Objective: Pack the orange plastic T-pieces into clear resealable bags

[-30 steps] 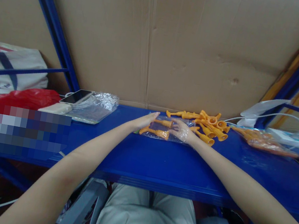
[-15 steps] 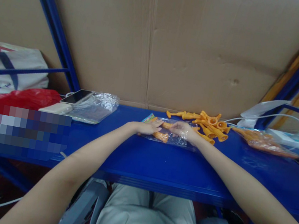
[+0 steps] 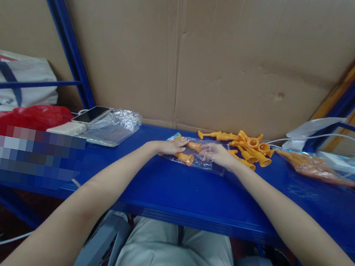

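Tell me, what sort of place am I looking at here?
Probably a makeshift workstation in a workshop or storeroom: a blue table between blue metal posts, cardboard standing behind it, and loose orange pieces piled beside a clear plastic bag.

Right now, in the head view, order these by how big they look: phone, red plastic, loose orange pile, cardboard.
1. Cardboard
2. Red plastic, cut off at the left edge
3. Loose orange pile
4. Phone
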The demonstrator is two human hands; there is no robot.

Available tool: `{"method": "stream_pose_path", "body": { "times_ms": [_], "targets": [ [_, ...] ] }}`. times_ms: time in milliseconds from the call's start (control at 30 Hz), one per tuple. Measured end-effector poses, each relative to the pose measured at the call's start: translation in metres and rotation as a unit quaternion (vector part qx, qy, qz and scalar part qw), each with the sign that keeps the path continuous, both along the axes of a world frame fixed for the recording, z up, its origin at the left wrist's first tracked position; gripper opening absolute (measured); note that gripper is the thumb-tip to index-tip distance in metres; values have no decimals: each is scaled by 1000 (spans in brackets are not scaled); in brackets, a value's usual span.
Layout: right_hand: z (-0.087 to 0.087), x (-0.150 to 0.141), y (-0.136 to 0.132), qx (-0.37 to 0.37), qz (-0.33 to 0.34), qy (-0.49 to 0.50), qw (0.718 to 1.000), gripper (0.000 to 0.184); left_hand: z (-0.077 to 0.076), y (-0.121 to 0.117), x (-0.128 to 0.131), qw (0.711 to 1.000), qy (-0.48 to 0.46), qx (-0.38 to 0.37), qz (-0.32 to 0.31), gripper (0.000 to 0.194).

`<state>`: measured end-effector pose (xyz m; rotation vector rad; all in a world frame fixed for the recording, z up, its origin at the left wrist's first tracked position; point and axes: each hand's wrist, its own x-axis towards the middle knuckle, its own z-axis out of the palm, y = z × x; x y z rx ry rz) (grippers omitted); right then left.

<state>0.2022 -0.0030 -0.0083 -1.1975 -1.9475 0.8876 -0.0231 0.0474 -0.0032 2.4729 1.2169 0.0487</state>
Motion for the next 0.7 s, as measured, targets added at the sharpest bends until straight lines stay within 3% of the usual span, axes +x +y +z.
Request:
{"method": "stream_pose_path", "body": {
  "times_ms": [100,200,367,533,700],
  "targets": [
    [12,13,-2,108,-34,-134,984,11,0,4,-2,1000,6,9,18,75],
    [28,33,-5,211,-108,-286,928,18,0,9,-12,999,-10,11,35,77],
    [32,75,6,217,-226,-432,845,26,1,20,-46,998,4,4,66,82],
    [18,88,19,158,-152,-454,863,26,6,22,-74,994,27,10,101,88],
    [26,77,8,28,-5,-359,933,27,10,17,-80,991,20,6,131,90]
  ]
}}
